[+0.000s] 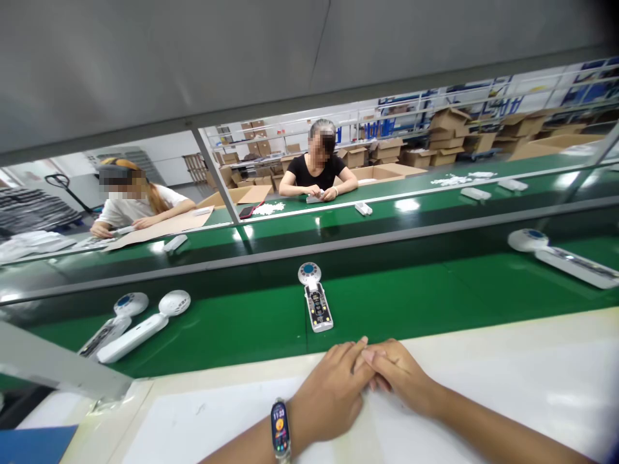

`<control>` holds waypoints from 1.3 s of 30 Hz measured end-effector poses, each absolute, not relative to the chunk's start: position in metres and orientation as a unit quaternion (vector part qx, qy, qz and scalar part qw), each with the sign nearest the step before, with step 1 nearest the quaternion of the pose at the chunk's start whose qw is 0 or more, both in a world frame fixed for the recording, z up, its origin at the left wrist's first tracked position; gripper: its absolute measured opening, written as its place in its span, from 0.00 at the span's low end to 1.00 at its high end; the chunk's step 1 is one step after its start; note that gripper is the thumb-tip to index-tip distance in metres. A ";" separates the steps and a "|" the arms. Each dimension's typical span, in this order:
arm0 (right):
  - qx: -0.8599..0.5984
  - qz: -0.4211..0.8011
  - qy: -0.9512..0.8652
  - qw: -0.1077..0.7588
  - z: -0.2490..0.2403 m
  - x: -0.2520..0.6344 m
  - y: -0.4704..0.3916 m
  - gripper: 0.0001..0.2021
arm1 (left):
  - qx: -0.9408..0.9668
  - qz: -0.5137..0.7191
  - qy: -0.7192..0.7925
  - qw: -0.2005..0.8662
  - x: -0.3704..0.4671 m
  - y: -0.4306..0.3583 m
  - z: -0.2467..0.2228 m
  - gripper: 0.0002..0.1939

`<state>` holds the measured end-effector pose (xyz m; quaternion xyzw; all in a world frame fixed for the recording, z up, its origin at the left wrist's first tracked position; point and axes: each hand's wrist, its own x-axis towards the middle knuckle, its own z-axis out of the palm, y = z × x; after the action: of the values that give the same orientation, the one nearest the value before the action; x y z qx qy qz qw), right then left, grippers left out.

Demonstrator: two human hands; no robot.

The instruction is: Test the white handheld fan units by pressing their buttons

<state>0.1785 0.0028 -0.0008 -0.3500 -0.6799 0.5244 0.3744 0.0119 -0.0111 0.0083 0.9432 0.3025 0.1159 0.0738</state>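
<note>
Both hands rest together over the near edge of the white worktop. My left hand (pixel 333 386), with a smart band at its wrist, has its fingers bent and pressed against the other hand. My right hand (pixel 399 374) is closed around the left fingertips, its thumb lying over them. No object shows in either one. Just beyond them on the green belt (pixel 387 303) lies a white handheld device (pixel 316 299), its body open with a circuit board showing and a round head pointing away.
Two more white devices (pixel 140 332) lie on the belt at the left, near a slanted metal post (pixel 58 361). Another (pixel 575 261) is at the right. Across a rail (pixel 271 249), two people work at a second belt. A grey panel (pixel 242 58) hangs overhead.
</note>
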 end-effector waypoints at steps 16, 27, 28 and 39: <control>-0.319 0.576 -0.659 0.364 0.001 0.178 0.007 0.26 | 0.947 0.115 0.298 0.045 0.012 -0.012 0.007 0.28; -0.363 0.585 -0.622 0.372 -0.003 0.174 0.006 0.29 | 0.944 0.086 0.315 0.046 0.011 -0.013 0.005 0.34; -0.368 0.581 -0.623 0.373 -0.004 0.174 0.006 0.29 | 0.944 0.086 0.317 0.044 0.012 -0.013 0.004 0.34; -0.376 0.554 -0.645 0.368 -0.010 0.173 0.010 0.30 | 0.946 0.087 0.311 0.014 0.011 -0.006 -0.008 0.33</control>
<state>0.1733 0.0100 -0.0098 -0.3759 -0.6452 0.5542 0.3679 0.0115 -0.0064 -0.0083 0.9464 0.3107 0.0870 0.0139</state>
